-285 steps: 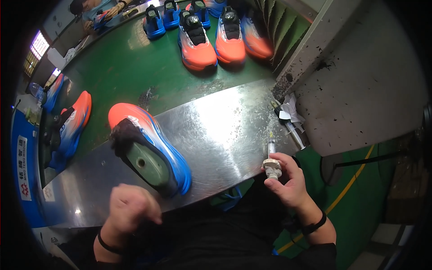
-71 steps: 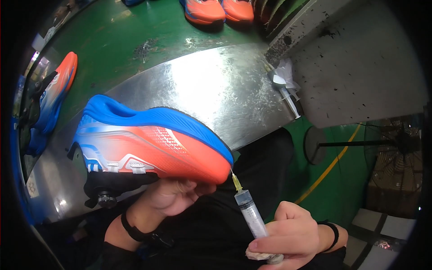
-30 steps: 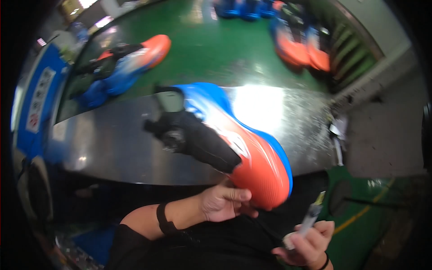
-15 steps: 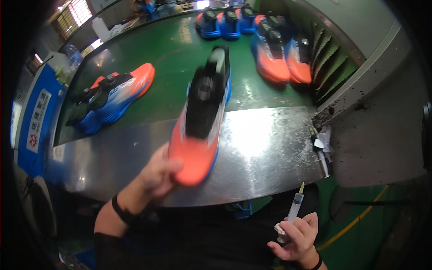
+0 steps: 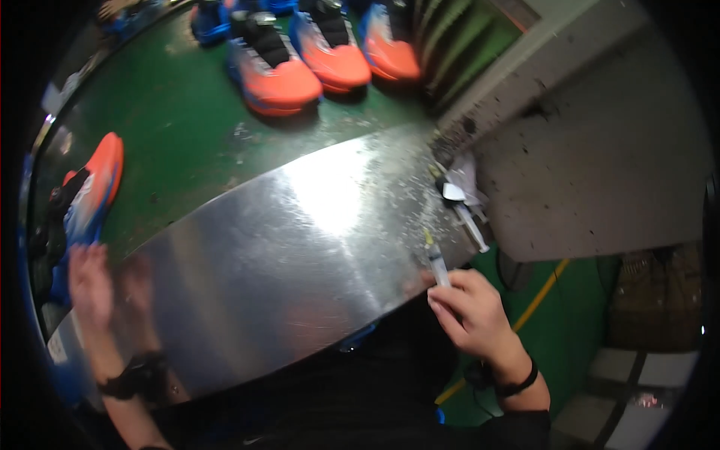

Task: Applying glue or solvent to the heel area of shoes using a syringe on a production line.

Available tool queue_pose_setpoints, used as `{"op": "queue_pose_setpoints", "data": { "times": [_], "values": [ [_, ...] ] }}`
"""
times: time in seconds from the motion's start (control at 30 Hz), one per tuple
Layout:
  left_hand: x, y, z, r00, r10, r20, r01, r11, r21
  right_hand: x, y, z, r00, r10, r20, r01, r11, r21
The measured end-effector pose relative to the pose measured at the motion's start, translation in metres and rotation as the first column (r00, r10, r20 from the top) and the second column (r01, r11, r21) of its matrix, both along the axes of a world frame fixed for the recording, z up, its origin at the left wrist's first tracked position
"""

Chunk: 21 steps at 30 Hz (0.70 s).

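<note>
My left hand [image 5: 91,289] is at the far left, its fingers stretched out and a little blurred. Its fingertips are by the blue heel of an orange, white and blue sports shoe [image 5: 94,191]; whether they touch is unclear. In my right hand [image 5: 474,309] is a clear syringe [image 5: 439,268] with a yellowish tip, pointing up over the front edge of the steel plate. Toe toward me, an orange and blue shoe [image 5: 281,86] stands at the left of similar shoes [image 5: 337,66] at the back.
The steel plate [image 5: 255,255] covers the front of the green table [image 5: 180,127]. Another syringe [image 5: 472,229] lies with crumpled white material [image 5: 461,180] against the grey machine panel [image 5: 585,165]. Green slatted strips [image 5: 465,45] hang at the back. White specks dot the plate's right end.
The shoe my left hand held now stands beside the row at the back. That hand has let go and moved left. My right hand has risen with the syringe; the view has turned right.
</note>
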<state>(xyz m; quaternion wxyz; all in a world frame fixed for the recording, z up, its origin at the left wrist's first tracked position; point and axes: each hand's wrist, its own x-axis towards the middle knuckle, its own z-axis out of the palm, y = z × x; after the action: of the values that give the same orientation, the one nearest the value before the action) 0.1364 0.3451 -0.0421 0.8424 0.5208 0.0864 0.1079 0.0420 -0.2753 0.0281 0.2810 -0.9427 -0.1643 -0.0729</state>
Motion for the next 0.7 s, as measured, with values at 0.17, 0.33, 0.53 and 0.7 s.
{"op": "queue_pose_setpoints", "data": {
  "times": [0.17, 0.33, 0.53, 0.7],
  "values": [
    [0.011, 0.161, -0.01, 0.949, 0.272, -0.159, -0.278, 0.961, -0.015, 0.014, -0.017, -0.002, 0.989, -0.086, 0.121, 0.119, 0.946, -0.301],
    [0.024, 0.244, -0.036, 0.97, 0.153, -0.187, -0.131, 0.984, 0.124, 0.018, -0.018, 0.005, 0.993, -0.112, 0.042, 0.119, 0.877, -0.466],
    [0.026, 0.25, -0.038, 0.964, 0.214, -0.158, -0.211, 0.977, 0.032, 0.014, -0.018, 0.01, 0.995, -0.096, 0.033, 0.101, 0.909, -0.405],
    [0.003, 0.292, 0.004, 0.991, 0.034, -0.133, -0.024, 0.997, 0.071, 0.014, -0.023, 0.008, 0.998, -0.056, -0.039, 0.049, 0.983, -0.176]
  ]
}}
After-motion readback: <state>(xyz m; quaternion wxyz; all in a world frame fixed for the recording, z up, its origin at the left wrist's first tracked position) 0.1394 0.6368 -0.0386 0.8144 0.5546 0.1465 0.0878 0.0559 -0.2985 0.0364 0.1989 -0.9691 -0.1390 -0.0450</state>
